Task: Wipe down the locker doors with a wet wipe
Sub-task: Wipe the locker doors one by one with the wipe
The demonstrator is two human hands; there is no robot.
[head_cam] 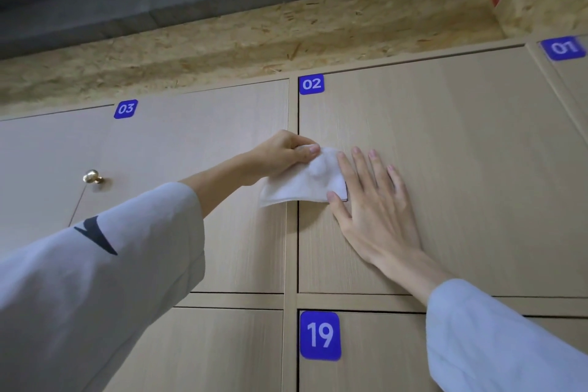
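Note:
A white wet wipe [299, 183] hangs crumpled over the seam between the two upper locker doors. My left hand [283, 154] pinches its top edge between thumb and fingers. My right hand [372, 200] lies flat with straight fingers on the light wood door numbered 02 [461, 169], its thumb and forefinger touching the wipe's right edge. Door 03 [152, 169] is to the left, behind my left forearm. Both sleeves are pale grey.
A brass knob [92, 176] sticks out of door 03 at the left. Door 19 [366, 353] lies below door 02 and door 01 [572, 79] at the far right. A chipboard strip [254, 41] and a grey concrete ceiling run above the lockers.

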